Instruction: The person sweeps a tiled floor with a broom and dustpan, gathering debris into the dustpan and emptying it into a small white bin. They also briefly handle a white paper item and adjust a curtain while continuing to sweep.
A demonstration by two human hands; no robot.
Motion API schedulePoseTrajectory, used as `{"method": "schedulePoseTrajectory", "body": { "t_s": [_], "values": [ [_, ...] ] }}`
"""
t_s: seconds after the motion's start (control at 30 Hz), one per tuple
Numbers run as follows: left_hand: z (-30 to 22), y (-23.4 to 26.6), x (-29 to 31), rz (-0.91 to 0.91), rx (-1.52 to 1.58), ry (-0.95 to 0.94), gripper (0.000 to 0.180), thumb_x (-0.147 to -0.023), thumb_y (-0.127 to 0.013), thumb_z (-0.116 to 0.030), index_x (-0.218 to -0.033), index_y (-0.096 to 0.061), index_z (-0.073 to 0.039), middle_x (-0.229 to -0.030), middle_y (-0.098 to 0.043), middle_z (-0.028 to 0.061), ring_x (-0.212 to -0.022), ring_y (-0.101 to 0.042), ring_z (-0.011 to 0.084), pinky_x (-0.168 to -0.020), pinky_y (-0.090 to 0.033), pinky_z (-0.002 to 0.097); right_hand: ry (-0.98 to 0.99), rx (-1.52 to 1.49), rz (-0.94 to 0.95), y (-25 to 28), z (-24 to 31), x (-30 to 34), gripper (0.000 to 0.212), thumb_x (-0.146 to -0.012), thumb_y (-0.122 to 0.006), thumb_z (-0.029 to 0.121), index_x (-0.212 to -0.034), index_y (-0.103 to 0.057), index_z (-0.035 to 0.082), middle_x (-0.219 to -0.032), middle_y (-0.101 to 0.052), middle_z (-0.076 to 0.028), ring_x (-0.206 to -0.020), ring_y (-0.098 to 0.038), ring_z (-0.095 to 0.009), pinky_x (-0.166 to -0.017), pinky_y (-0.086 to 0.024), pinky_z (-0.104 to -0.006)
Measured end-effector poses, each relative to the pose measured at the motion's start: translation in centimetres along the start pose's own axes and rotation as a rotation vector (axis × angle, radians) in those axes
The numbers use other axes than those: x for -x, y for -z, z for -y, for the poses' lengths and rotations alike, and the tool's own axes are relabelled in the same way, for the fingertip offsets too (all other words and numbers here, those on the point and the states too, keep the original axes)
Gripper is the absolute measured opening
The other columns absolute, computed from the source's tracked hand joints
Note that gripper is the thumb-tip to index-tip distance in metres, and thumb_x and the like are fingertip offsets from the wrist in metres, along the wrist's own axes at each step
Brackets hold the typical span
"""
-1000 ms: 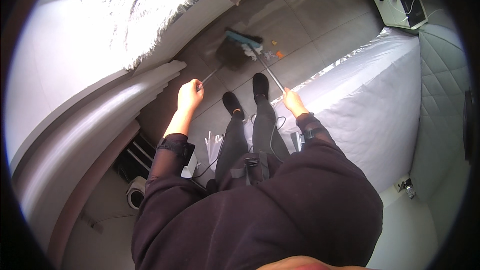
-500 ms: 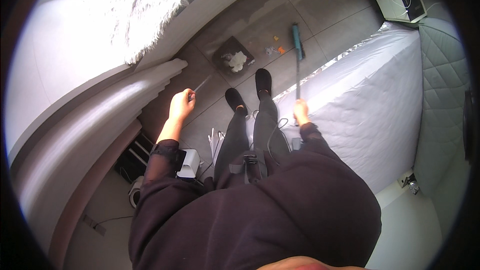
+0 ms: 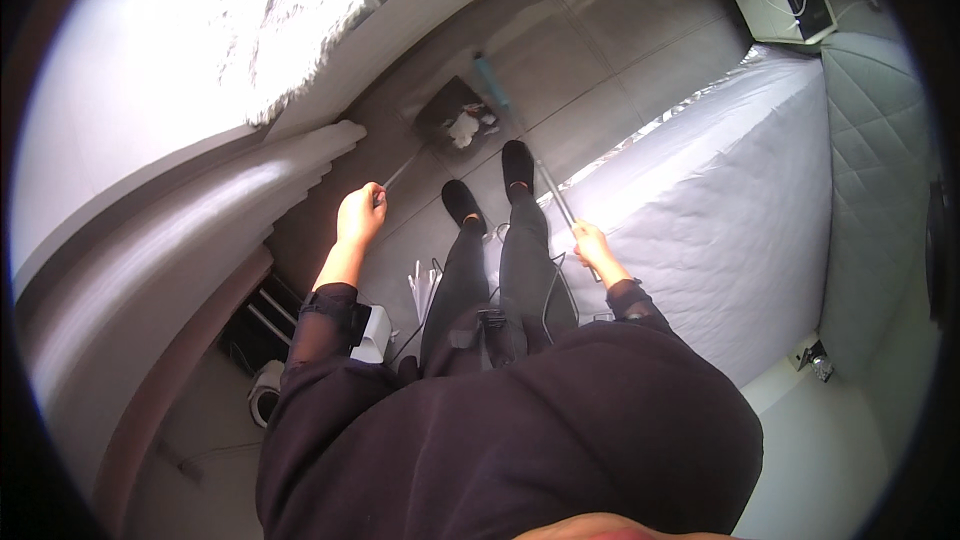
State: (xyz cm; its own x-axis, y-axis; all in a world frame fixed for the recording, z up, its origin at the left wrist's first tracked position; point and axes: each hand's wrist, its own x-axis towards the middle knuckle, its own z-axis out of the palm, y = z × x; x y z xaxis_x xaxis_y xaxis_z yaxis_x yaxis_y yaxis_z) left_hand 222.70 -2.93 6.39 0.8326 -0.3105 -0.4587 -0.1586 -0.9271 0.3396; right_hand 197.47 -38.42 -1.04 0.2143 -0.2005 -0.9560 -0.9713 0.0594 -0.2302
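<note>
My left hand (image 3: 358, 214) is closed around the thin handle of a dark dustpan (image 3: 432, 124), which lies on the floor ahead of my feet. White crumpled paper scraps (image 3: 463, 129) and smaller bits sit in the pan. In my right hand (image 3: 594, 244) I grip the long grey handle of a broom (image 3: 490, 82). Its teal head, a little blurred, is at the right edge of the dustpan, slanting toward it. Whether the bristles touch the pan cannot be made out.
On the right stands a bed (image 3: 720, 180) with a pale cover hanging to the grey tiled floor (image 3: 600, 10). A curtain (image 3: 220, 190) bunches at the left below a white furry cover (image 3: 270, 30). My black shoes (image 3: 518, 162) stand between. A white box-like thing (image 3: 374, 334) is by my left forearm.
The broom head has swept left across the floor to the dustpan. The orange and white scraps are gone from the tiles, and darker bits now show in the pan.
</note>
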Motion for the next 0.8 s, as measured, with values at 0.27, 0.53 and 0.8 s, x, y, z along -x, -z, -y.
{"method": "schedulePoseTrajectory", "body": {
  "t_s": [0.27,0.53,0.8],
  "values": [
    [5.6,1.2,4.6,-0.077,0.113,0.137,0.016,-0.082,-0.061,-0.019,-0.092,-0.065,-0.008,-0.082,-0.065,0.0158,-0.080,-0.065,0.0290,-0.071,-0.050,0.0360,0.130,-0.050,-0.267,0.1,1.2,-4.0,0.024,-0.093,-0.043,0.024,-0.102,-0.055,0.005,-0.051,-0.047,-0.006,-0.040,-0.047,-0.018,-0.039,-0.041,-0.0340],
    [9.0,0.5,6.1,-0.088,0.064,0.201,0.016,-0.082,-0.060,-0.019,-0.091,-0.065,-0.007,-0.081,-0.065,0.0160,-0.080,-0.064,0.0302,-0.071,-0.050,0.0369,0.455,0.457,-0.372,-9.6,4.3,-10.9,0.026,-0.089,-0.045,0.023,-0.095,-0.055,0.000,-0.082,-0.062,-0.025,-0.078,-0.060,-0.042,-0.068,-0.048,-0.0477],
    [9.7,0.7,5.7,-0.102,0.086,0.232,0.016,-0.081,-0.060,-0.020,-0.090,-0.065,-0.007,-0.082,-0.065,0.0157,-0.079,-0.064,0.0304,-0.071,-0.050,0.0382,0.276,0.274,0.120,-12.6,2.7,-4.5,0.032,-0.094,-0.043,0.026,-0.123,-0.053,0.017,-0.052,-0.043,0.000,-0.038,-0.039,-0.012,-0.034,-0.032,-0.0273]
  ]
}}
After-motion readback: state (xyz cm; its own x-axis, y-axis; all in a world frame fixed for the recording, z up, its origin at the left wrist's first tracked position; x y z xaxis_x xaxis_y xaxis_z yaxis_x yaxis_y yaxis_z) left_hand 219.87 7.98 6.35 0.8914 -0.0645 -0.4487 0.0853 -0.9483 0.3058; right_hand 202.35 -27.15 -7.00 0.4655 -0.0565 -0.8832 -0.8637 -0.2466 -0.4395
